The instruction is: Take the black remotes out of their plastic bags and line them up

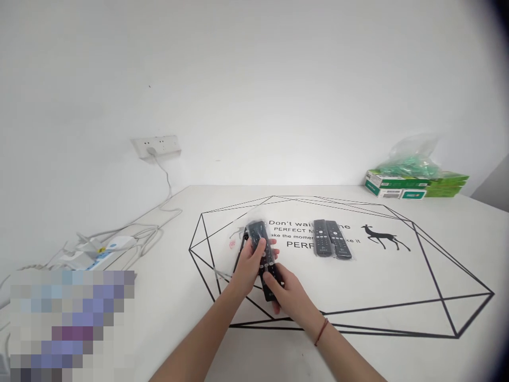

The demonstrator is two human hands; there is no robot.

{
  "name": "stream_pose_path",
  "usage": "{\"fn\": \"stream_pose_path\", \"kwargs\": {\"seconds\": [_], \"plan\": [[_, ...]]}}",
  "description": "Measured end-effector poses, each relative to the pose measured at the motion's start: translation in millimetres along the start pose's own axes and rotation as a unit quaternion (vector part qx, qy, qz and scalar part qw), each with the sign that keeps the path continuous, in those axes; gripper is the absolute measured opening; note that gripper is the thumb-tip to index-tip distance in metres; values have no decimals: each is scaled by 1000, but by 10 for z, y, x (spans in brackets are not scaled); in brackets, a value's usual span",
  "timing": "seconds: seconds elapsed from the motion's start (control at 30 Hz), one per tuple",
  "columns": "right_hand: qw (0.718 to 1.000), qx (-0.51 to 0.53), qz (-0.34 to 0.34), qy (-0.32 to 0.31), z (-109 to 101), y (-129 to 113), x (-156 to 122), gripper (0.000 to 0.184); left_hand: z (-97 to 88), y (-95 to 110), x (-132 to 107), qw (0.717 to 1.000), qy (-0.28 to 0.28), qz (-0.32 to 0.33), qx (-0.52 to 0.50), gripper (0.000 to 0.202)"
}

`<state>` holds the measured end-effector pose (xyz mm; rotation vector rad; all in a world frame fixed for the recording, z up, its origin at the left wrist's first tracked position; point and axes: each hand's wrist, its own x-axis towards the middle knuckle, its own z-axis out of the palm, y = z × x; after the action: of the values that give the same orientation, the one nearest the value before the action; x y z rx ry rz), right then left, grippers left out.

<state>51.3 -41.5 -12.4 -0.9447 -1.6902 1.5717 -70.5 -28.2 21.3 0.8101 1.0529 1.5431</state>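
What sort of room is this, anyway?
Probably a simple indoor workroom or office corner, though I can't tell which. The signs: a white table against a plain wall, a power strip among cables, and plastic-wrapped remote controls.

White printed table [377,284] with two bagged remotes [334,241], power strip [113,252], green boxes [415,184].

"What's covered?"
"The left hand [249,259] and right hand [287,291] hide much of the held remote [258,232]. A dark piece [245,234] beside it, perhaps another remote, barely shows."
"And the slogan [291,224]?"
"Two wrapped remotes [320,240] block part."
"Lower left?"
"A mosaic patch [71,333] masks it. Both forearms [210,337] leave by the bottom edge."
"Print on the green boxes [397,182]?"
"Mostly too small."
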Motion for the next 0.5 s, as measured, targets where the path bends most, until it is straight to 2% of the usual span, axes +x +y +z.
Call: {"fn": "stream_pose_path", "kwargs": {"seconds": [0.07,0.17,0.23,0.3,0.37,0.5], "plan": [[999,45,-2,-27,-26,5,-9,20,2,4,-9,1000,-9,5,-2,31],[991,103,-20,-84,-42,-10,-39,43,-45,60,17,1000,1,5,-28,30],[989,106,-27,-102,-38,-16,-55,55,-87,92,49,999,15,-7,-39,27],[994,58,-42,-81,-37,-10,-59,63,-111,94,75,998,26,-34,-46,23],[995,-46,-80,-28,-54,4,-51,67,-102,63,80,996,23,-66,-55,31],[947,-249,-190,75,-149,7,-25,68,-4,-46,-2,996,-8,-74,-54,42]]}}
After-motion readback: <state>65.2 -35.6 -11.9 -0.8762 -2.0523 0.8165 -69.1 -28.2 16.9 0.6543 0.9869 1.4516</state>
